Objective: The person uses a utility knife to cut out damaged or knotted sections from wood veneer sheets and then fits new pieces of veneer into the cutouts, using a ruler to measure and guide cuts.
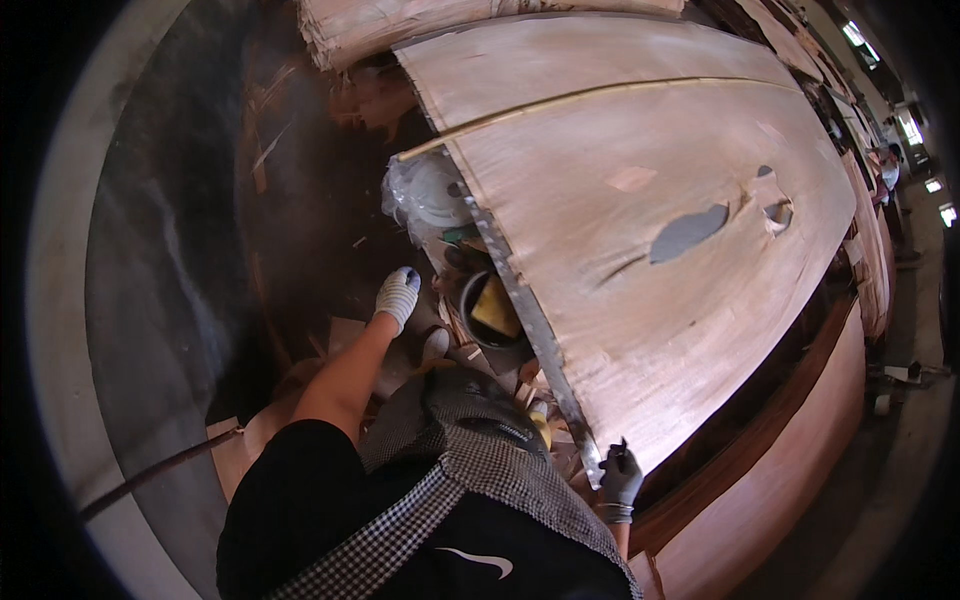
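Observation:
A large thin wood veneer sheet (600,170) covers the flat surface at the right, with a torn hole (690,234) near its middle and a smaller one beyond. At its near corner is my right hand (621,478) in a grey glove with dark fingertips. Those fingers are closed at the corner around something dark and small that I cannot make out. My left hand (398,298), in a white striped glove with bluish tips, hangs out to the left, away from the sheet. Its fingers look extended, with nothing visible in them. A long thin wooden stick (560,103) lies across the sheet's far part.
Below the metal edge (527,310) stands a dark bucket (470,310) holding a yellow block (496,308). Beyond it lies clear plastic wrapping (410,195). A veneer stack (450,25) is at the far side, more sheets (770,480) at the right. Wood scraps litter the floor.

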### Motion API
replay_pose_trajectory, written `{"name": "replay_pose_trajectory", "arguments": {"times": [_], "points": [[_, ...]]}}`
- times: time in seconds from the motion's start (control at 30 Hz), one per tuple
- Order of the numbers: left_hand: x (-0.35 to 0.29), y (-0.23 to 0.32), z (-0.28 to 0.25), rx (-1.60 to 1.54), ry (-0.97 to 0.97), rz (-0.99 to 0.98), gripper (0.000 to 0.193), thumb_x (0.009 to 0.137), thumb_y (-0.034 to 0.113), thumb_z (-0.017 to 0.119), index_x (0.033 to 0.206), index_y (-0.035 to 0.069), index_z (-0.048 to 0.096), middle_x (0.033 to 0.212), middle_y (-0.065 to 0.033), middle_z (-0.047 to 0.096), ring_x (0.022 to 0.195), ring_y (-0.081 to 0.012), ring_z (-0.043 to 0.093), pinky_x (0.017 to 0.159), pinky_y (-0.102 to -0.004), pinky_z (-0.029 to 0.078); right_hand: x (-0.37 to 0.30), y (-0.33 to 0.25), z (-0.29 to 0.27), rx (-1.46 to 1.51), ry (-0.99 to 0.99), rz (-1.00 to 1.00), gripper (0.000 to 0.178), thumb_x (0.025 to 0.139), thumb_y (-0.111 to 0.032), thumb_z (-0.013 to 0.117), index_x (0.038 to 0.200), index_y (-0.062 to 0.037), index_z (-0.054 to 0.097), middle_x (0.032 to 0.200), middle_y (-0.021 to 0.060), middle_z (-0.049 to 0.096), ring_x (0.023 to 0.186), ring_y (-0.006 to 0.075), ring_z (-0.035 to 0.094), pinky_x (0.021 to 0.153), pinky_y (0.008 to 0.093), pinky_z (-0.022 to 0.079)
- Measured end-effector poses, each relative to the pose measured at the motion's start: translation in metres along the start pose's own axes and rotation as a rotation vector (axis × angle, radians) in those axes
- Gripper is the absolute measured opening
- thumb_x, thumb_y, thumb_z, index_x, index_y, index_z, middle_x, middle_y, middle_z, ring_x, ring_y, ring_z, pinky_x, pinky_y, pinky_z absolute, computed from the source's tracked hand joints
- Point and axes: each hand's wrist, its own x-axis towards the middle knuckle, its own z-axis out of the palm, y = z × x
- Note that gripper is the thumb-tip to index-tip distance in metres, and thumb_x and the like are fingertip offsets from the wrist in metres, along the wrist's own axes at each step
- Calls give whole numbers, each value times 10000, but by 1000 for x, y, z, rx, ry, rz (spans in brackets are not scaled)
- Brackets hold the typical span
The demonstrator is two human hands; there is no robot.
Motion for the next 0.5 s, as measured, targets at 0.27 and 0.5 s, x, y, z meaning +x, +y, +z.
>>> {"name": "replay_pose_trajectory", "arguments": {"times": [0.27,0.5], "points": [[163,-69,21,13,-172,-239,455,886,394,456,1194,71,541,1212,-201,540,1142,-368,491,936,-445,415,-26,-98,132,-260,-357,-246,165,827,-115,601,974,-58,651,750,105,664,664,192,669,593,304,510],[226,-92,51,-895,-183,-469,288,848,116,587,1135,144,571,838,-40,607,703,-163,570,653,-311,505,-8,-114,172,-480,-424,-366,225,795,-83,614,1004,-6,646,796,102,677,710,141,654,635,276,509]]}}
